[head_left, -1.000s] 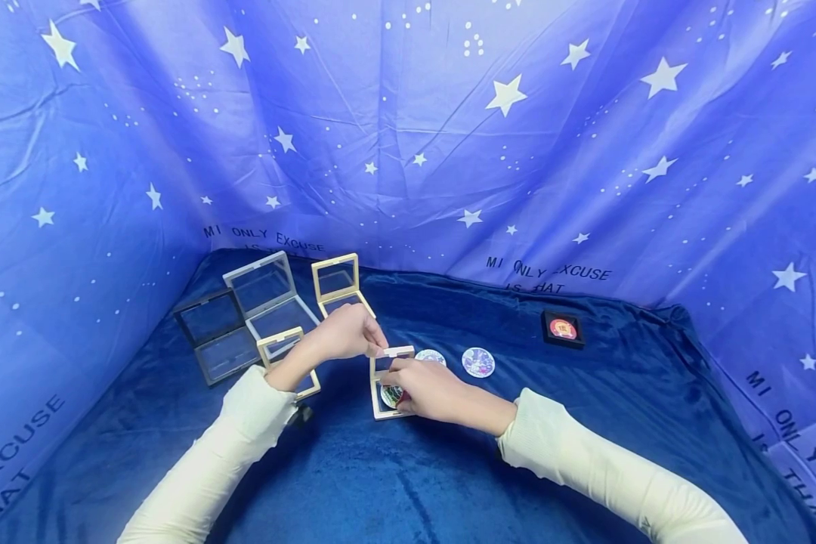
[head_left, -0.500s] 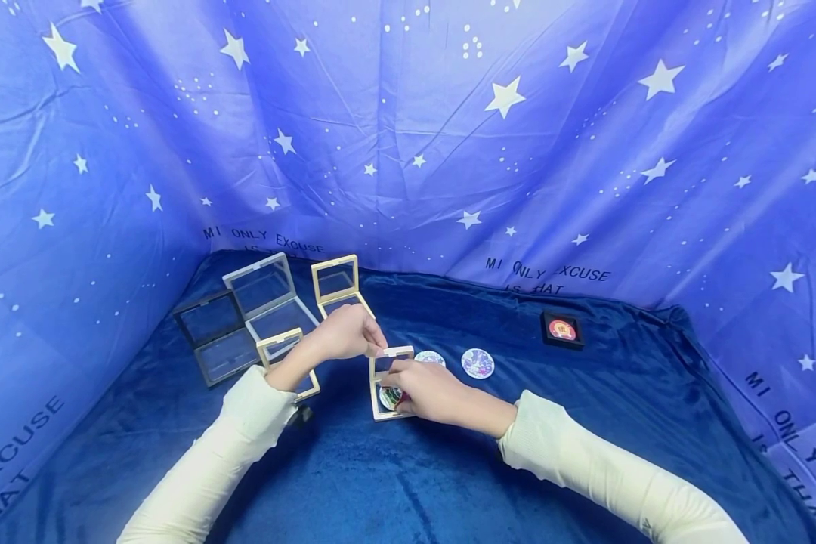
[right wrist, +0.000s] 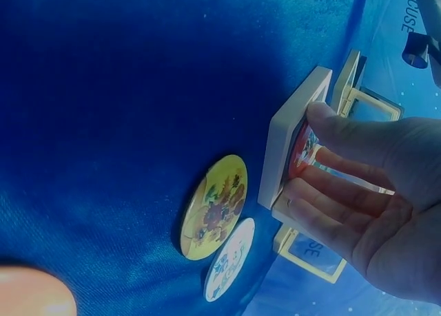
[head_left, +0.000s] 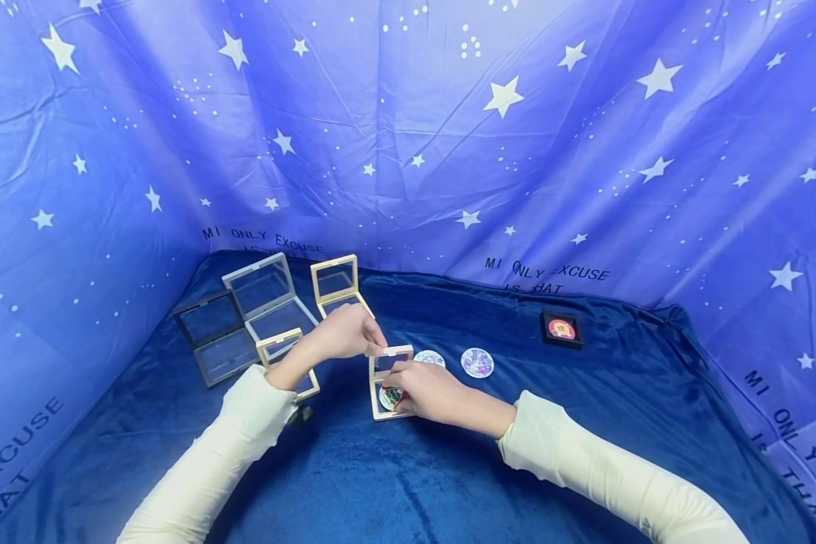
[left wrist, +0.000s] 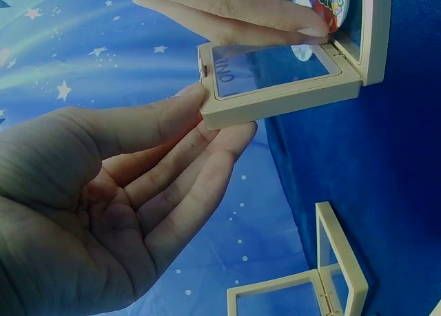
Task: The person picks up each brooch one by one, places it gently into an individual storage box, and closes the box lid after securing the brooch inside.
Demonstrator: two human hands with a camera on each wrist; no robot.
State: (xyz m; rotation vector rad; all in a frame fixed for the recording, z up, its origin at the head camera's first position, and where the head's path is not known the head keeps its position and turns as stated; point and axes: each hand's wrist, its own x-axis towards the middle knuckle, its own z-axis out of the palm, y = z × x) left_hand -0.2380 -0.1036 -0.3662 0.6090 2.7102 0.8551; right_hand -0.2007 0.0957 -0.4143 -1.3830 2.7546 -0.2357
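Observation:
A small cream hinged display frame (head_left: 376,400) stands unfolded on the blue cloth, its lid (left wrist: 282,75) raised. At the lid's free edge my left hand (head_left: 350,332) pinches it between thumb and fingers. A round badge (left wrist: 334,3) with red, green and white print lies within the frame's base. My right hand (head_left: 431,389) holds this badge, thumb at one side and curled fingers at the other, as the right wrist view shows. Part of the badge is hidden by those fingers.
Left of the hands stand a black frame (head_left: 227,363), a grey frame (head_left: 289,287) and yellow frames (head_left: 336,295). Right are a purple badge (head_left: 477,363) and a whitish badge (head_left: 430,359); a yellow badge (right wrist: 215,207) shows by the right wrist. A black box (head_left: 571,342) holds a red disc.
The badge in the frame's base has turned or shifted slightly under my right fingers. My left hand keeps its pinch on the lid.

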